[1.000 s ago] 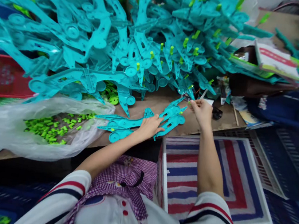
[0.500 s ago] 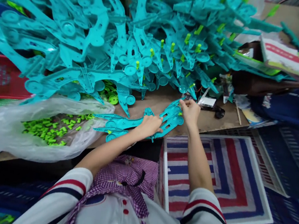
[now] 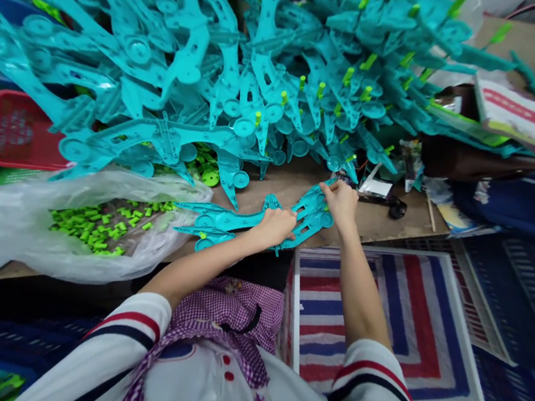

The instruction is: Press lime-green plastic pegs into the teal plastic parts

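From the head camera, my left hand (image 3: 278, 226) lies flat with fingers spread on the middle of the teal plastic part (image 3: 245, 220), pressing it onto the cardboard table (image 3: 294, 181). My right hand (image 3: 342, 200) is at the far end of the same part, fingers closed together in a pinch on that end; if something small is between them, I cannot tell. I think the part could slide or bend up if my left hand presses too lightly, because it is long and thin. The big heap of teal parts (image 3: 245, 72) hangs just behind my right hand, and a push with my knuckles may bring some pieces down. The part itself is a flat curved arm, with round discs at the ends and small holes, and it lies near the bag of green pegs (image 3: 97, 224).
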Tool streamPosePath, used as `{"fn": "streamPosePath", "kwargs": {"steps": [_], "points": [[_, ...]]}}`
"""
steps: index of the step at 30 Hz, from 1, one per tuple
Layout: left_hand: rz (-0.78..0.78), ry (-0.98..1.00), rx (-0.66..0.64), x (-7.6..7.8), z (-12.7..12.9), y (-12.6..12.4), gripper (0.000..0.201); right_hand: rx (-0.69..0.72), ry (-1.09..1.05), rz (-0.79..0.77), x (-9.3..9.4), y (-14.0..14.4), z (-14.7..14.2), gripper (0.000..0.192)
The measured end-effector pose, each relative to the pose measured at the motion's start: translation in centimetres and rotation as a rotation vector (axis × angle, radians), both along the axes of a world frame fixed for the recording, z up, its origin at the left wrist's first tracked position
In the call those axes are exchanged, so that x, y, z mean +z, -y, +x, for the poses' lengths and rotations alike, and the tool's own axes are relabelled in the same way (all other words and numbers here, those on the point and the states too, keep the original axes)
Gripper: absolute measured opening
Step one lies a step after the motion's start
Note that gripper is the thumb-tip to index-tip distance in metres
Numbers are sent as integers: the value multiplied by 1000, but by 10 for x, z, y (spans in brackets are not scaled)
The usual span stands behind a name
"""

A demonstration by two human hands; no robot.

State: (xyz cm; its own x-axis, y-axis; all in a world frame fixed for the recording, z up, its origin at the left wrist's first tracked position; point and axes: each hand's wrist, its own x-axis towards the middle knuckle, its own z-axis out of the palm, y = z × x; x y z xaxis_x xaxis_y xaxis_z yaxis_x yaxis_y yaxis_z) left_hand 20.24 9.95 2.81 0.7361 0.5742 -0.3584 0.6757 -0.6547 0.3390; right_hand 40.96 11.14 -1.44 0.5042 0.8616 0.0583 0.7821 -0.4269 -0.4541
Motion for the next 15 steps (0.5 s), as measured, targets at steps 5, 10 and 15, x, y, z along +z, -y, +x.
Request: {"fn": "streamPosePath", "kwargs": {"steps": [5,10,15], "points": [[26,-14,-6,-2,1,0,50,-16,-47,31,-7,5,-4,42],[29,-14,12,-7,3,2,48,20,33,-71,2,-5,-3,44],[24,21,11,-11,3,2,49,39,53,-44,4,-10,-7,50]]}}
